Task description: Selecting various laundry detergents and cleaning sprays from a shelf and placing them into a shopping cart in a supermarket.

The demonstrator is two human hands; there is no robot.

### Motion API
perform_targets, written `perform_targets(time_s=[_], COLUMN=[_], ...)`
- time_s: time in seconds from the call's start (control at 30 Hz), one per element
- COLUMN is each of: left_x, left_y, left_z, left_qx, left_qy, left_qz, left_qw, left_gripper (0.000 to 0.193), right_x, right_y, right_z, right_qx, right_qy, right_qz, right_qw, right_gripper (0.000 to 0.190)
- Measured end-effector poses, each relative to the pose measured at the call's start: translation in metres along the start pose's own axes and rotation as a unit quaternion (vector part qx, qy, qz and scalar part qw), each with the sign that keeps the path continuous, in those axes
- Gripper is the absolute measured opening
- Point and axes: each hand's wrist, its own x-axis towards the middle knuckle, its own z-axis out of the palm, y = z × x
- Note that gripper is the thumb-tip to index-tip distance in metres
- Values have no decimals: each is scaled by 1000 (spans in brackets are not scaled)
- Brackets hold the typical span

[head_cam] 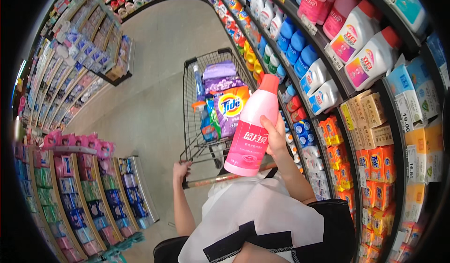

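My right hand (276, 134) grips a pink plastic bottle (249, 140) with a red cap and a printed label. The bottle tilts with its cap up and to the right, above the near part of the shopping cart (191, 122). At the cart's near left corner, my left hand (181, 171) is closed around the frame by the handle (218, 181). In the wire basket lie an orange and purple Tide detergent bag (230, 106), purple packages (220, 71), a spray bottle with an orange head (202, 113) and a slim blue bottle (198, 83). The held bottle hides part of the basket.
Close on my right runs a long shelf with white detergent bottles (372, 60), boxed goods (369, 117) and orange Tide packs (376, 164). On the left stand shelves of wrapped packs (72, 185) and a display rack (98, 27). Grey floor (151, 34) extends ahead and curves left.
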Motion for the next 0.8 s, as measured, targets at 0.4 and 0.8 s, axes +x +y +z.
perform_targets(time_s=[0.4, 0.8], left_x=[-9, -14], left_y=[5, 7], left_z=[-2, -1], left_qx=[7, 16], left_qy=[0, 16], left_qz=[27, 14], left_qw=[1000, 1000], left_gripper=[36, 40], right_x=[-11, 0], right_y=[9, 27], right_z=[5, 14], right_qx=[53, 33], right_qy=[-9, -6], right_qz=[139, 185], right_qw=[989, 982], right_gripper=[34, 46])
